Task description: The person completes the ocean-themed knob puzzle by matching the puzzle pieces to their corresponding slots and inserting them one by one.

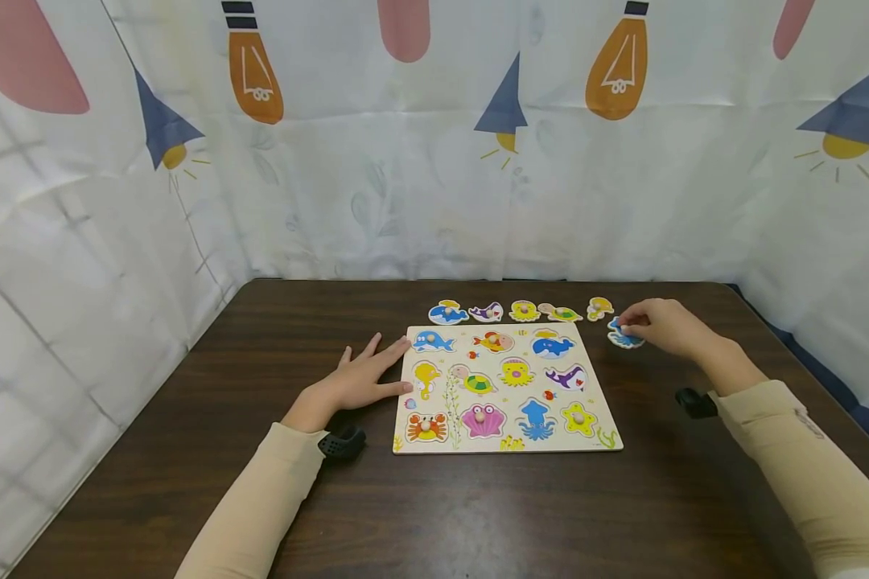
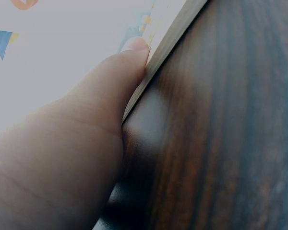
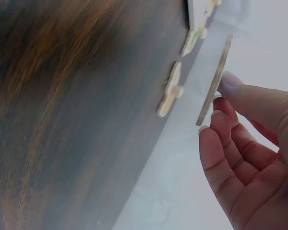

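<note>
A wooden peg puzzle board with sea-animal pictures lies on the table. My left hand rests at its left edge with fingers spread, the thumb touching the board in the left wrist view. Right of the board's far corner, my right hand pinches a blue puzzle piece, seemingly the squid, between thumb and fingers. In the right wrist view that piece appears edge-on, raised off the table. Knobbed pieces such as the crab, shell and starfish sit in the board.
Behind the board lie a loose blue whale, purple whale, yellow octopus, turtle and yellow seahorse piece. The dark wooden table ends at a patterned white curtain.
</note>
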The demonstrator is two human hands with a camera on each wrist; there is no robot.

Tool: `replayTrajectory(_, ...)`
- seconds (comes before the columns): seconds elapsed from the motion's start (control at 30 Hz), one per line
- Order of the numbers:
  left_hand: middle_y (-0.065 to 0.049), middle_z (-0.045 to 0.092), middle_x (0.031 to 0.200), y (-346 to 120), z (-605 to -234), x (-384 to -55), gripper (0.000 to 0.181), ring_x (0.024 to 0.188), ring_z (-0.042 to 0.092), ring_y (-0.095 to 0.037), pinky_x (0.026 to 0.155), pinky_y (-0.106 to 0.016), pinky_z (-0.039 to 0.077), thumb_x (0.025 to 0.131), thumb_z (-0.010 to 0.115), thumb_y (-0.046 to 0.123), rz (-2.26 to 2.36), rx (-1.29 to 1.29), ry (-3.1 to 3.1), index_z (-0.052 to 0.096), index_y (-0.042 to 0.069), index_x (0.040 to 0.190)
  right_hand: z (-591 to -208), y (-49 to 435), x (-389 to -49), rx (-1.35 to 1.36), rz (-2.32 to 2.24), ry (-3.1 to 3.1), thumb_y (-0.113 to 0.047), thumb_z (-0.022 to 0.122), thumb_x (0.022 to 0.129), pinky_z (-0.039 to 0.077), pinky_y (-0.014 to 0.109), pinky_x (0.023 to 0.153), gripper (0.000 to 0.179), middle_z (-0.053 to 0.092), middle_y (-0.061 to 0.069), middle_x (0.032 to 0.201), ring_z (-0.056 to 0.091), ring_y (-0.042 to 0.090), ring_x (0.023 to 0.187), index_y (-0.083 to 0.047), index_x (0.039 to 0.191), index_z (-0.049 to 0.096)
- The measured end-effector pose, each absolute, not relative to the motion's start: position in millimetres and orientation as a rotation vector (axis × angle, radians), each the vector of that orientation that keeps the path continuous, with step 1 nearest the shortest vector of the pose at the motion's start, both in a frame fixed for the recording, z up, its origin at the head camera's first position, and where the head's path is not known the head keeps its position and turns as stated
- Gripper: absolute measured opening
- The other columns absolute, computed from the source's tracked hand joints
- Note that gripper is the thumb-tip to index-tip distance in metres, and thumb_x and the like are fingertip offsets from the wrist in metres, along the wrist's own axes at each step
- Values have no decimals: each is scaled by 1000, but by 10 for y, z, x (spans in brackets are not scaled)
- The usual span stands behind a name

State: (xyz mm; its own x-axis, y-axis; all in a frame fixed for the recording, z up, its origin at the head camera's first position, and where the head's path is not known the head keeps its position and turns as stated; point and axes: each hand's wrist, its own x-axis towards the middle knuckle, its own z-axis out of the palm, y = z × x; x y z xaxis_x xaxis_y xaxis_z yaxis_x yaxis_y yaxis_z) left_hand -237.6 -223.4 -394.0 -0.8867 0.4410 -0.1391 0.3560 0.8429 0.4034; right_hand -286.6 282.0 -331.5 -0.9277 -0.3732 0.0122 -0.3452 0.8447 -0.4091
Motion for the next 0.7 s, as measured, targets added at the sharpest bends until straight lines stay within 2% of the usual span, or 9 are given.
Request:
replayTrajectory(0.13, -4, 17, 170, -2234, -3943, -2379, 91, 156, -3, -38, 113, -74, -6, 97, 58, 63, 546, 602, 2792, 16, 22, 167, -3280, 2751, -2793, -606, -638, 2928, -8, 68, 99, 55, 45, 73, 22, 72, 15, 99, 65, 25, 86, 10, 111, 71)
replayTrajectory(0.27, -2, 17, 170, -2233, -3947, -2376, 91, 156, -4, -37, 113, -74, -7, 97, 58, 63, 548, 597, 2791, 16, 23, 167, -3251, 2669, -2716, -676, -619, 2933, -6, 69, 98, 56, 45, 72, 20, 71, 17, 102, 66, 25, 86, 9, 110, 72)
replayTrajectory(0.47, -4, 18, 170, -2234, -3939, -2368, 91, 156, -2, -39, 113, -74, -6, 97, 59, 62, 552, 599, 2794, 17, 22, 167, -3222, 2521, -2616, -791, -586, 2932, -4, 70, 96, 54, 39, 68, 15, 68, 15, 103, 61, 21, 82, 5, 108, 74)
replayTrajectory(0.7, -2, 17, 170, -2244, -3951, -2382, 90, 156, -3, -37, 113, -74, -6, 98, 58, 63, 535, 605, 2793, 15, 24, 167, -3245, 2304, -2520, -892, -537, 2920, -3, 73, 94, 56, 35, 71, 14, 70, 10, 103, 60, 17, 81, 0, 108, 76)
